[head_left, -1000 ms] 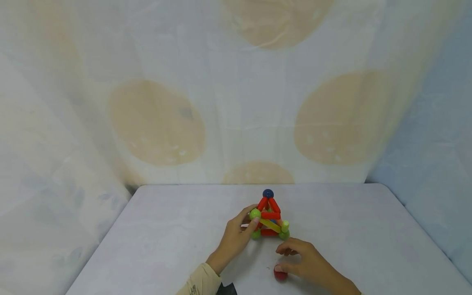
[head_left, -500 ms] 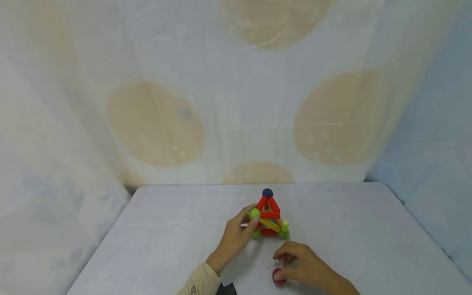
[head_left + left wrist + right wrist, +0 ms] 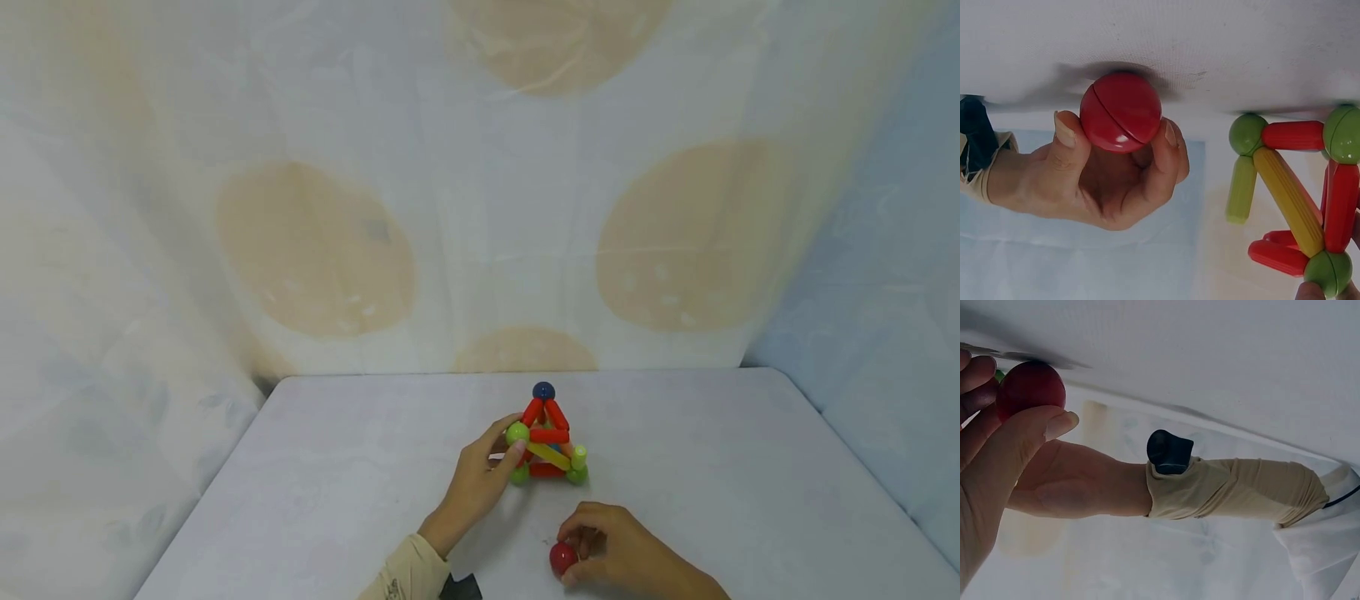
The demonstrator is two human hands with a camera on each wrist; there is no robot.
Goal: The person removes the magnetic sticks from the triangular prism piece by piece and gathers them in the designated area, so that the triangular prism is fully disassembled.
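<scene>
Red ball (image 3: 562,558) near rod-and-ball pyramid (image 3: 547,442)

One red ball (image 3: 562,558), three green balls (image 3: 517,433) (one blue ball (image 3: 543,390) atop).

Ball (image 3: 562,558) before rod structure (image 3: 547,442) on table (image 3: 337,483)

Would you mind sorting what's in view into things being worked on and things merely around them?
In hand:
- red ball, pinched by right hand
- stick-and-ball frame, its green ball touched by left hand

Merely around:
- table
- spotted cloth behind
</scene>
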